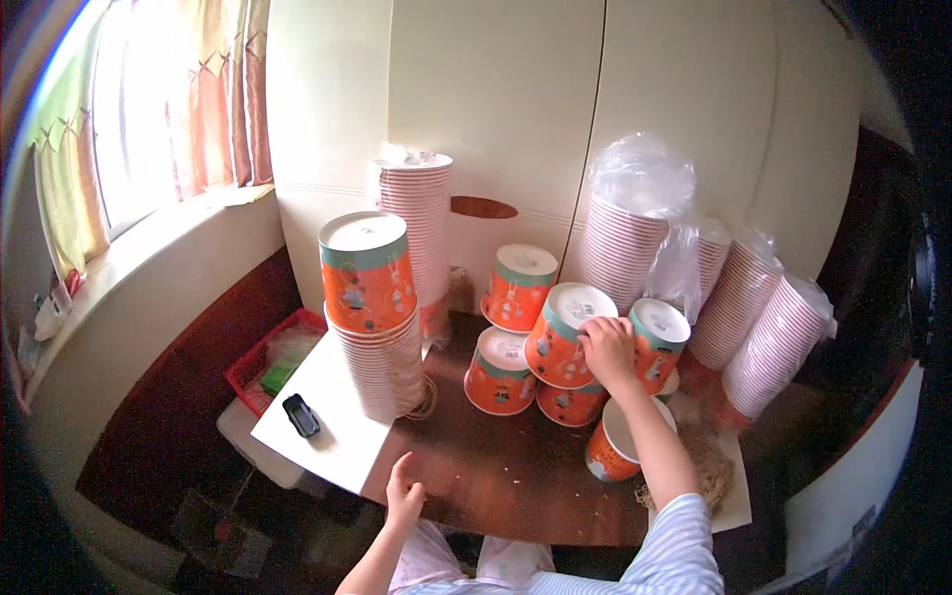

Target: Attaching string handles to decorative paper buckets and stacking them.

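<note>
My right hand (607, 349) reaches over the table with curled fingers on the edge of an upside-down orange paper bucket (553, 347) with a green band and white base. That bucket rests on lower ones, including an orange bucket (501, 384) and another orange bucket (572, 407). Just right of the hand stands one more upturned bucket (656, 359). Under my right forearm an orange bucket (607, 454) sits tilted, its white mouth showing. Low over the table's near edge, my left hand (405, 493) is empty, fingers apart.
A tall nested stack of buckets (375, 352) stands left, on a white sheet (332, 451) beside a black tray-like object (301, 416). Plastic-wrapped stacks (620, 248) line the back and right. Tangled straw-coloured string (709, 466) lies at right. A red basket (243, 372) is beyond the table's left edge.
</note>
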Demonstrator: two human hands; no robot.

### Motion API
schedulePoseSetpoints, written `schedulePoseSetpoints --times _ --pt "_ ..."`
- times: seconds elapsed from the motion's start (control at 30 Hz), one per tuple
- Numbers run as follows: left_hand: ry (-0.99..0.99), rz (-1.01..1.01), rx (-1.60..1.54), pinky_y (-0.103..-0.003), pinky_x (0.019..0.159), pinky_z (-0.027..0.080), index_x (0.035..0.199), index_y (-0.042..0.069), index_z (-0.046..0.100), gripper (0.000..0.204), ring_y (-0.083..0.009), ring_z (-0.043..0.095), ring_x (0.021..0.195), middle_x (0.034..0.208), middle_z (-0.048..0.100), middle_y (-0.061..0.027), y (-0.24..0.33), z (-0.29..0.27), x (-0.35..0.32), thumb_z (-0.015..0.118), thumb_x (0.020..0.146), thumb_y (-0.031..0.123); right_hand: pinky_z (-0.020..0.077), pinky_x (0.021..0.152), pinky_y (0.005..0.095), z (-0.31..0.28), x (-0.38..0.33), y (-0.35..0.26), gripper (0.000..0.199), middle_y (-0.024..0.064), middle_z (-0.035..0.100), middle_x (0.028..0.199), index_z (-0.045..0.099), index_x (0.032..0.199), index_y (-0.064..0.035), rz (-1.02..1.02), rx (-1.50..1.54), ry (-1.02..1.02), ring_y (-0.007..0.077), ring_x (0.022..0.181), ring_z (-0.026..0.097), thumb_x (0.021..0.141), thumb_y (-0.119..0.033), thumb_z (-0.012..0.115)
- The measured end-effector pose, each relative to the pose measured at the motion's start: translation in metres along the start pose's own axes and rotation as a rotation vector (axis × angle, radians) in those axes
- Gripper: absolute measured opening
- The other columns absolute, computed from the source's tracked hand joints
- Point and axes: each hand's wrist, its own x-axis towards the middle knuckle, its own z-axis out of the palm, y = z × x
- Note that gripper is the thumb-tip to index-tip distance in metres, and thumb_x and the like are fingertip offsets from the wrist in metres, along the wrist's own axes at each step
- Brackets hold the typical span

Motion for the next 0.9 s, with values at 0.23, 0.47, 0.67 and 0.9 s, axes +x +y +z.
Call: schedulePoseSetpoints --times 0.23,0.47,0.67,0.9 --pt "0.106 -0.042 -0.195 -0.019 0.044 0.039 0.126 0.005 0.034 0.047 -0.0057 0.042 0.048 0.067 0.046 0.0006 0.022 0.008 -0.005 0.036 0.079 -0.005 0.0410 0.069 0.0256 -0.051 -0.020 -0.017 0.003 0.0040 0.060 0.078 0.057 0.079 -0.0038 0.369 0.891 0.033 0.0135 0.073 0.055 0.078 -0.006 0.056" --pt "-0.026 -0.112 -0.016 -0.019 0.041 0.038 0.127 0.006 0.036 0.045 -0.0052 0.039 0.043 0.061 0.044 0.0013 0.020 0.008 -0.010 0.034 0.082 -0.003 0.0496 0.077 0.0349 -0.050 -0.103 -0.038 0.025 0.0112 0.059 0.099 0.053 0.102 -0.0021 0.924 1.943 0.043 0.0211 0.088 0.058 0.083 -0.019 0.052" --pt "0.003 -0.128 -0.196 -0.022 0.045 0.042 0.128 0.004 0.031 0.060 -0.0094 0.044 0.044 0.066 0.050 -0.0064 0.017 0.004 -0.009 0.028 0.069 -0.008 0.0496 0.078 0.0355 -0.028 -0.147 -0.070 0.031 0.0123 0.058 0.100 0.050 0.107 0.0002 0.983 2.203 -0.023 0.0215 0.092 0.057 0.082 -0.018 0.053" --pt "-0.010 0.094 -0.028 -0.020 0.060 0.041 0.123 0.004 0.037 0.044 -0.0083 0.048 0.070 0.089 0.052 -0.0034 -0.001 0.007 -0.001 0.043 0.080 0.003 0.0503 0.077 0.0343 -0.019 -0.167 -0.084 0.032 0.0122 0.056 0.105 0.050 0.108 0.0005 1.210 2.287 -0.076 0.0215 0.093 0.056 0.080 -0.015 0.054"
